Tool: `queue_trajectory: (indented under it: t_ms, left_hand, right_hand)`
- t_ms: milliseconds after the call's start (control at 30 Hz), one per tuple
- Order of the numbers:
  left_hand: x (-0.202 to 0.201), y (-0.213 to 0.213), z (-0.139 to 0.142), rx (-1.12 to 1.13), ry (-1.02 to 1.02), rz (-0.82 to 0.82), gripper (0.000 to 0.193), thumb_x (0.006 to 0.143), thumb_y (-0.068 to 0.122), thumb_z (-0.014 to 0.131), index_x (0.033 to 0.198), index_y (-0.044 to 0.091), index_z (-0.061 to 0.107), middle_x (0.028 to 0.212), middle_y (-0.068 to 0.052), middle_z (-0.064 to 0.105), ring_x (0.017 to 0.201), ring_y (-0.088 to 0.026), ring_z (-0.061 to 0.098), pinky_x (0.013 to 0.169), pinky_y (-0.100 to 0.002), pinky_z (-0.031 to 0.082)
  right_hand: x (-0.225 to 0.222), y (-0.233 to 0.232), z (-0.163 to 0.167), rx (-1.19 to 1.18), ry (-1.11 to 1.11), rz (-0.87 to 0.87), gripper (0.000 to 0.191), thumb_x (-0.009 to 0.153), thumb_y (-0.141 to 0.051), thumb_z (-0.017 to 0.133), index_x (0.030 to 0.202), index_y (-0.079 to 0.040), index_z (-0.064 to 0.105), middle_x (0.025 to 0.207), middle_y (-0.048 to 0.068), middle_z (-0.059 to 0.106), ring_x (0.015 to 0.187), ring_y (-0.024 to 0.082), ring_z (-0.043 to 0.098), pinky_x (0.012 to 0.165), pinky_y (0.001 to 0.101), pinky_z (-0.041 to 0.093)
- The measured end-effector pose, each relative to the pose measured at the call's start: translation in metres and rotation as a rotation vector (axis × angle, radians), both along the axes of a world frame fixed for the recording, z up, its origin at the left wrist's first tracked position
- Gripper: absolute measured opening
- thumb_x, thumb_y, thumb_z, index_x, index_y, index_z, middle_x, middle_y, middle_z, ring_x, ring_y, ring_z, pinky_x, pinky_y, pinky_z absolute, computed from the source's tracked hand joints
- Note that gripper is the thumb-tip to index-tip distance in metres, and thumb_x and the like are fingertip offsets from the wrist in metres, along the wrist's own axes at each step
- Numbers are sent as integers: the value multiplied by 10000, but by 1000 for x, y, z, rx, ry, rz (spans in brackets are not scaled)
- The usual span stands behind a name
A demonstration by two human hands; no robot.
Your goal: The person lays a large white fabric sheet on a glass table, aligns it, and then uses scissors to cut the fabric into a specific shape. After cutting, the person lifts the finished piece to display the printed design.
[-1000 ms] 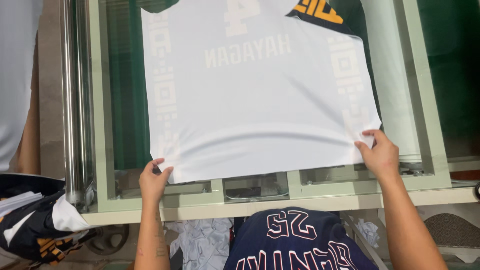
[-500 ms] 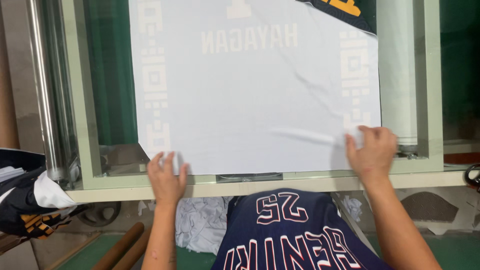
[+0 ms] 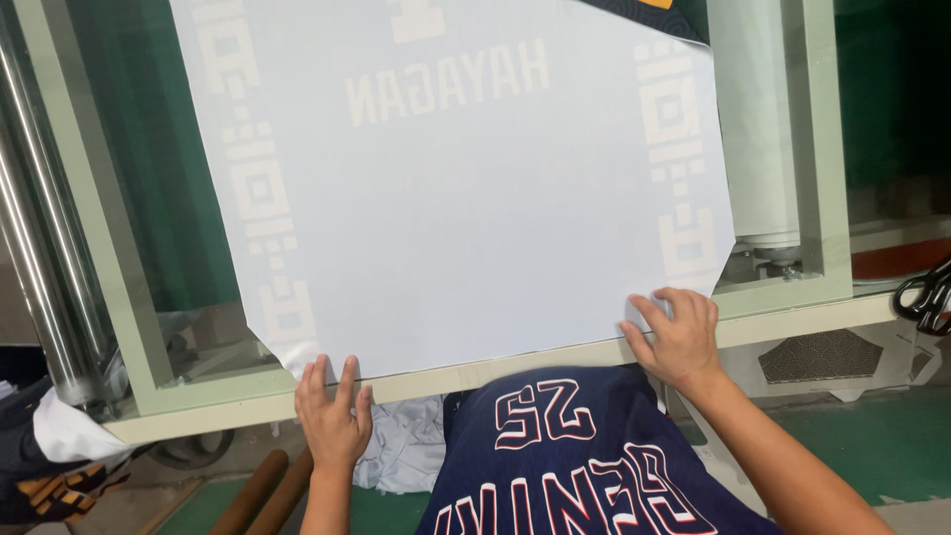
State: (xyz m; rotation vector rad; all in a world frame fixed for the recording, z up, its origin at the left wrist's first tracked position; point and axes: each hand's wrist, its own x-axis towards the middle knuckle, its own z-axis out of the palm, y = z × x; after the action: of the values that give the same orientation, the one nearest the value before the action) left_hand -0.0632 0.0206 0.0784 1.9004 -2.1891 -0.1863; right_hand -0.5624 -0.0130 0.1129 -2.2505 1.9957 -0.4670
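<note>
**Both hands flat on the sheet's lower edge**

Left hand [image 3: 332, 421] lies at 7 o'clock with fingers spread and pressed flat on the near corner of the white printed sheet [image 3: 466, 208]; it pinches nothing. The right hand [image 3: 677, 337], at 4 o'clock, is likewise open, fingertips resting on the sheet's other lower corner.

The sheet bears faint mirrored lettering near its top, at 12 o'clock, and pale bands of square-block pattern running down its left and right margins. Its two lower corners are cut off at an angle.

It lies across a pale green metal frame [image 3: 807, 149] with dark green surface showing behind. A shiny steel roller [image 3: 35, 248] runs along 9 o'clock, and a white roll [image 3: 758, 129] stands at 2 o'clock. Black-handled scissors [image 3: 926, 292] sit at 3 o'clock on the frame's ledge. Below, at 6 o'clock, hangs a navy jersey [image 3: 575, 466] with white, red-edged characters, crumpled white cloth [image 3: 406, 446] just beside it.
</note>
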Motion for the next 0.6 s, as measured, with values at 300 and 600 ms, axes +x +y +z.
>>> queue_trajectory:
  t_ms: [300, 600]
  left_hand:
    - [-19, -141, 15, -143, 31, 1, 342, 915, 262, 707, 1236, 147, 689, 1244, -120, 568, 1240, -349, 468, 1072, -527, 307]
    - [-57, -480, 19, -92, 89, 33, 328, 921, 240, 727, 1227, 132, 683, 1220, -160, 584, 1186, -398, 484, 972, -587, 346]
  right_hand:
    - [21, -242, -20, -188, -78, 106, 204, 913, -263, 776, 1044, -110, 741, 1016, 101, 616, 970, 306, 558, 850, 447, 426]
    - [-90, -425, -31, -490, 776, -407, 572, 863, -469, 580, 1275, -76, 630, 1249, 257, 534, 1112, 443, 465, 861, 531, 351]
